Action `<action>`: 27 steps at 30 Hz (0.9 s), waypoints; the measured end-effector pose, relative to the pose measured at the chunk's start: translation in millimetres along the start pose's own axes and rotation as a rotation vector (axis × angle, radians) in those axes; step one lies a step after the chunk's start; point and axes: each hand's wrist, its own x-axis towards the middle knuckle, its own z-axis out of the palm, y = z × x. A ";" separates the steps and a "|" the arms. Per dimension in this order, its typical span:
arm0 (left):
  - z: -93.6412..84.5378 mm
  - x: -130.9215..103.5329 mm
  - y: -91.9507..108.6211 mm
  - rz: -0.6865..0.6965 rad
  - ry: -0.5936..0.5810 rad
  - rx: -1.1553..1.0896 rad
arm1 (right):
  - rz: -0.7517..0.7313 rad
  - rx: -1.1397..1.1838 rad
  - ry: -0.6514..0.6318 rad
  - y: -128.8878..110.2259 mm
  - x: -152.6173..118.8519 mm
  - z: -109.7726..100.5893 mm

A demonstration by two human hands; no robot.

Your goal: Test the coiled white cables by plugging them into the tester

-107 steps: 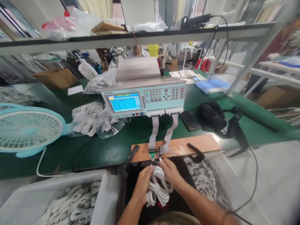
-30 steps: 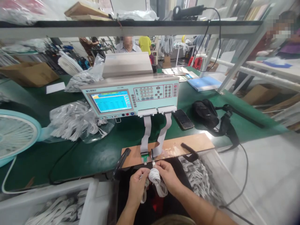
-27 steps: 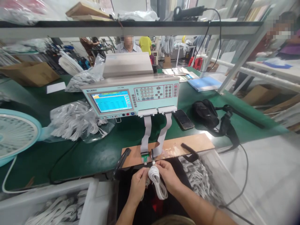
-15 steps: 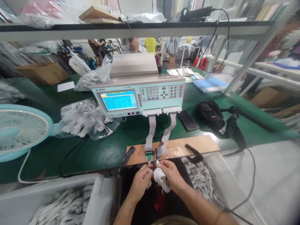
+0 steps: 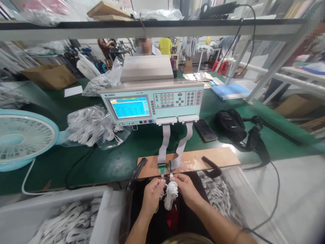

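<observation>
My left hand (image 5: 151, 196) and my right hand (image 5: 186, 189) hold a coiled white cable (image 5: 170, 197) between them at the bench's front edge. The fingers pinch the cable's ends up against two small connectors (image 5: 166, 168) on a brown board (image 5: 215, 156). Grey ribbon cables (image 5: 164, 142) run from the connectors up to a pale blue tester (image 5: 152, 103) with a lit screen. The coil hangs down over my lap.
A white bin of white cables (image 5: 71, 223) sits at lower left, a clear bag of cables (image 5: 223, 200) at lower right. On the green bench lie a bagged cable bundle (image 5: 91, 127), a blue fan (image 5: 22, 139), a phone (image 5: 205, 130) and a black bag (image 5: 232, 125). Other people work behind the bench.
The thick bundle I held 3.6 s ago is now one small coil. Both hands have risen slightly and brought the cable ends up to the connectors.
</observation>
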 end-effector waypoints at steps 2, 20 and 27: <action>1.5 0.9 -1.5 -0.014 -0.001 -0.004 | -0.002 0.005 -0.003 0.7 0.3 -0.4; 14.8 -0.8 -18.7 -0.025 0.122 -0.083 | 0.000 0.047 -0.077 -0.9 -2.6 4.5; 12.6 9.0 -17.0 -0.031 0.101 -0.117 | -0.073 0.032 -0.081 12.4 6.5 1.4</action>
